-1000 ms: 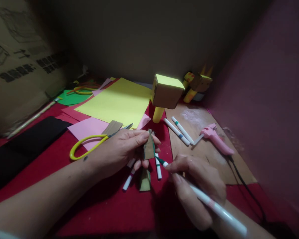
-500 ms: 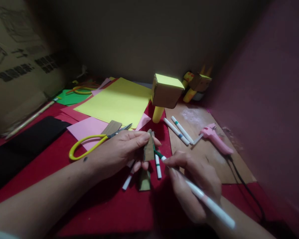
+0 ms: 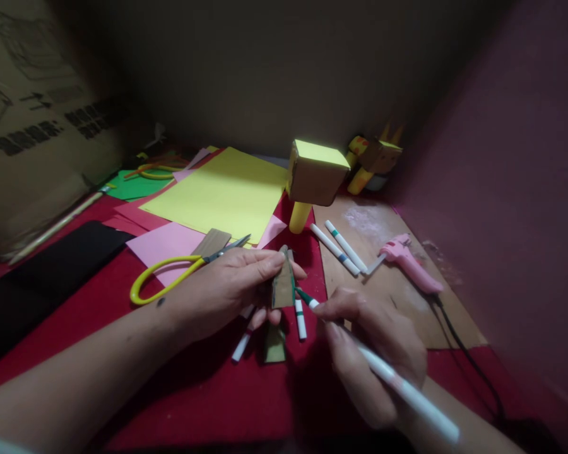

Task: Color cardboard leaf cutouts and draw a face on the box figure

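Nearby, scissors (image 3: 190, 258) and papers (image 3: 218, 192) crowd the left hand (image 3: 246, 272).

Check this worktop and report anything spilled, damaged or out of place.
A whitish, uneven patch marks the brown board beyond the pink glue gun, unlike the browner surface around it. It may be residue; I cannot tell. Nothing else clearly stands out.

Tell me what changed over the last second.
The right hand shifted the pen slightly: its green tip went from near the lower right corner of the card farther up its edge, swinging left, then partly back right. Nothing was grasped or released: the left hand still holds the card. Scissors and glue gun stayed put.
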`<state>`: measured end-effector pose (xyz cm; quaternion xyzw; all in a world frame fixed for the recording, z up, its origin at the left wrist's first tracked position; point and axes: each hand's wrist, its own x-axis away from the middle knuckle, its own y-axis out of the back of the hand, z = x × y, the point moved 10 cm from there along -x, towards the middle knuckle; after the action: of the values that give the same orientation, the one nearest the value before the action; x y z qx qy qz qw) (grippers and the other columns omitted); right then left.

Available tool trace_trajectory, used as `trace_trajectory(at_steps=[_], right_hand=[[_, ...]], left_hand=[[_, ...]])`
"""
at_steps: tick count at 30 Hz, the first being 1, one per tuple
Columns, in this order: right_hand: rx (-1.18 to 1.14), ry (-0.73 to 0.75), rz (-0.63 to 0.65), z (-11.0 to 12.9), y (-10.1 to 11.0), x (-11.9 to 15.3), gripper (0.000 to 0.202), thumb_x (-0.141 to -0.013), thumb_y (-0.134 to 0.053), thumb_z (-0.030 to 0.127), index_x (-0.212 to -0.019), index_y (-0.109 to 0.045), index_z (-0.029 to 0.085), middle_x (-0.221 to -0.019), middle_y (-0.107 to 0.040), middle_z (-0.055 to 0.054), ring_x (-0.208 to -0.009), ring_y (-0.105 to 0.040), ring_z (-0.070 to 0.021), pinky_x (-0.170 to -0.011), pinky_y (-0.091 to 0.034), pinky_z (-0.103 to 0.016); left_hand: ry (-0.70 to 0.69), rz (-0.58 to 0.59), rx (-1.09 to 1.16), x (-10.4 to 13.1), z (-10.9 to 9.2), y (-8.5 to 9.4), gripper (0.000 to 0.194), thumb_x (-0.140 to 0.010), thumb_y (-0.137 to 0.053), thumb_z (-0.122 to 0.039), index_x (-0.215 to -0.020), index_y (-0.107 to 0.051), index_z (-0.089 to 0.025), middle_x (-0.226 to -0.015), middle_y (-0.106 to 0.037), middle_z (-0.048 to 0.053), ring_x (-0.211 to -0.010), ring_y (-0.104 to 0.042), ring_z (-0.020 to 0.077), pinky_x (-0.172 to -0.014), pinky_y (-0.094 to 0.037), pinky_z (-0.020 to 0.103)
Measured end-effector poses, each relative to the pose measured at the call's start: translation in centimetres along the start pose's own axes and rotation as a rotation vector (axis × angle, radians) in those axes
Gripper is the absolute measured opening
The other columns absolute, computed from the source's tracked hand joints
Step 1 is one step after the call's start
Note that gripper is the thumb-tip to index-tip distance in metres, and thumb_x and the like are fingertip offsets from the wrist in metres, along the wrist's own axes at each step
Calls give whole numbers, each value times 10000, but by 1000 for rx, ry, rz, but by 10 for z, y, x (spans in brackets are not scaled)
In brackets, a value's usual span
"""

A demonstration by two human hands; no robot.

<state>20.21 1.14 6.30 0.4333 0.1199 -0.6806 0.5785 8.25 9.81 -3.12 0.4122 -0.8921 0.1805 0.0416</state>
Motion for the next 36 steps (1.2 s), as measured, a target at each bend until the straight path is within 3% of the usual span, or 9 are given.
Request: trace_trajectory(at_steps=[13,21,24,30,36], right_hand=[[-54,38,61,-1,-4,0,217,-815,-564,40,-943,-657,188,-693,-590,12,-582,-569,-122,-546,-470,-263],[-90,-44,113,-4,-8,1,228,-859,-561,40,-1010,-656,182,-762,-623,-6,-646,-586,-124,-576,-463,-259],[-80,-6,109,-1,-7,1,241,-837,-565,43,-1006,-654,191,-747,-628,-4,-630,-595,-131,-577,-471,-266],[-68,24,61,-1,-4,0,221,-795,-568,63,-939,-650,208,-670,-582,12,-555,-569,-143,-554,-467,-292],[-61,10,56,-2,-4,-1,217,-794,-575,61,-941,-650,203,-682,-602,13,-584,-602,-139,-585,-495,-281]], left_hand=[[-3,59,-17,3,-1,-9,451,-940,-617,-559,-1074,-722,-141,-566,-675,46,-412,-515,95,-412,-393,153],[6,92,-59,5,0,-14,439,-961,-592,-535,-767,-637,-143,-569,-664,56,-426,-500,92,-400,-387,155],[12,82,-41,5,0,-13,426,-957,-595,-534,-793,-646,-145,-568,-666,57,-419,-498,96,-389,-386,155],[14,56,-18,4,0,-10,429,-955,-597,-534,-1074,-714,-138,-575,-686,59,-417,-533,102,-415,-416,155],[7,51,-39,4,0,-9,418,-962,-582,-531,-1049,-712,-143,-578,-681,58,-424,-528,107,-417,-405,163]])
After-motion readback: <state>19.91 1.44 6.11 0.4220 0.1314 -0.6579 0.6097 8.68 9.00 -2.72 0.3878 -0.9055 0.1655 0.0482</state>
